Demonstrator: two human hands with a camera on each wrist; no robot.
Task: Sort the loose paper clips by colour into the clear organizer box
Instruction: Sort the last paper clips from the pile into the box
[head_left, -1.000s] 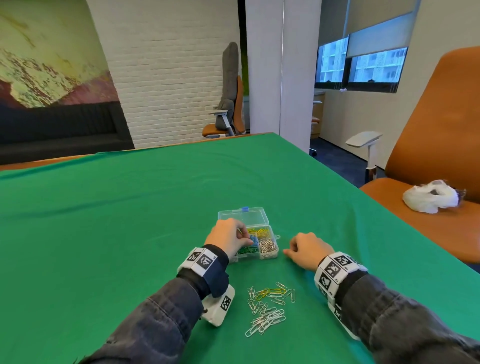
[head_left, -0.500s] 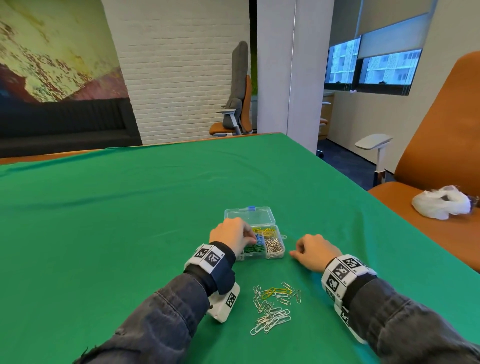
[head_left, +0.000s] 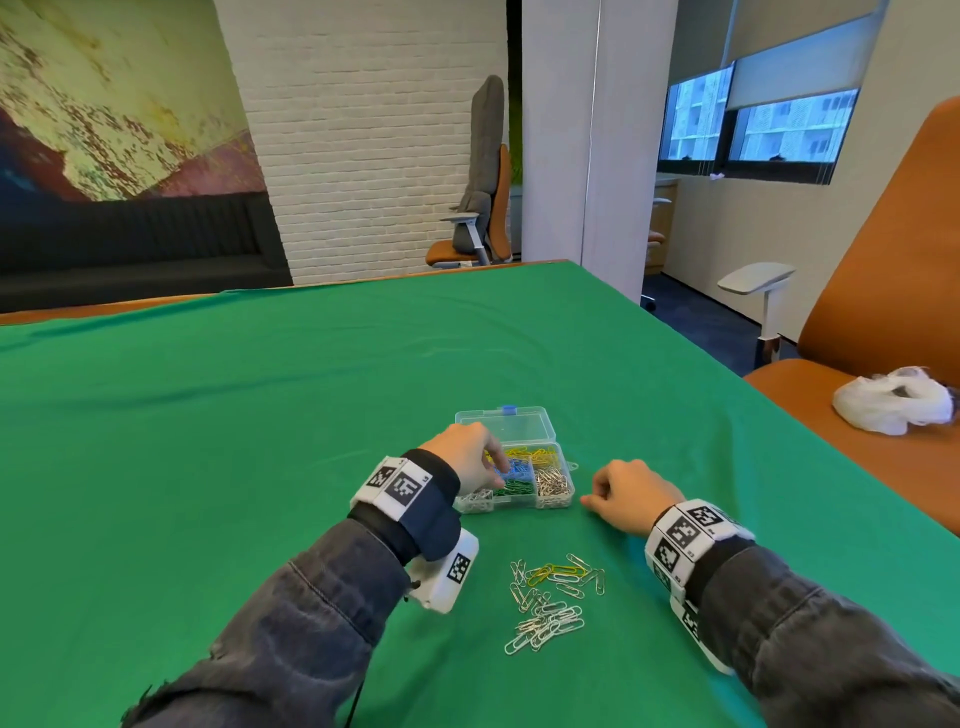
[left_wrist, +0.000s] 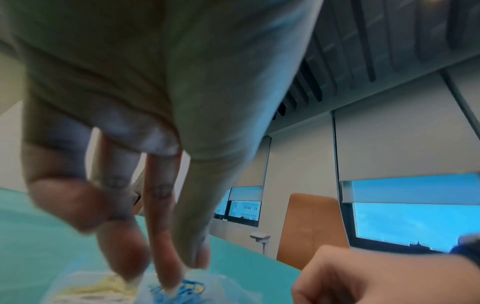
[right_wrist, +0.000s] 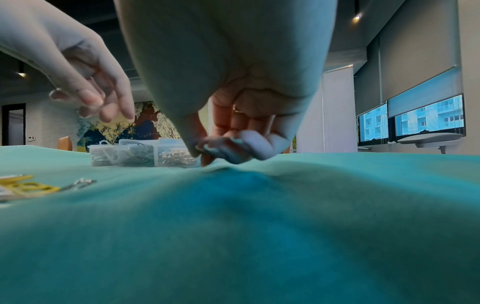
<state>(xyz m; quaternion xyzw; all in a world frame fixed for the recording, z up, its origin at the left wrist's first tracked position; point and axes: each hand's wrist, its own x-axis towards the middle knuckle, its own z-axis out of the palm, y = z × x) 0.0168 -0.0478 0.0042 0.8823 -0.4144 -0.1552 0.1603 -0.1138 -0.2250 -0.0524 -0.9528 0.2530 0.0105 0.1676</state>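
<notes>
The clear organizer box (head_left: 556, 501) sits on the green cloth with its lid (head_left: 524, 423) laid open behind it. Its compartments hold yellow, blue (head_left: 517, 467), green, white and silver clips. My left hand (head_left: 491, 465) hovers over the box with its fingers pointing down. In the left wrist view the left hand's (left_wrist: 182, 275) tips touch the blue clips (left_wrist: 187, 288), and nothing shows between them. My right hand (head_left: 597, 493) rests on the cloth just right of the box with its fingers curled under (right_wrist: 205, 152); I see no clip in it. Several loose clips (head_left: 550, 603), mostly silver and white with a few yellow, lie in front of me.
The green cloth (head_left: 260, 441) covers the whole table. The table's right edge runs close beside an orange chair (head_left: 883, 291) with a crumpled white bag (head_left: 893, 397) on its seat. Another chair (head_left: 483, 228) and a white pillar (head_left: 571, 145) stand beyond the far edge.
My left hand has stayed over the box, its fingers shifting slightly over the blue compartment. My right hand has kept its place beside the box. The view has drifted a little.
</notes>
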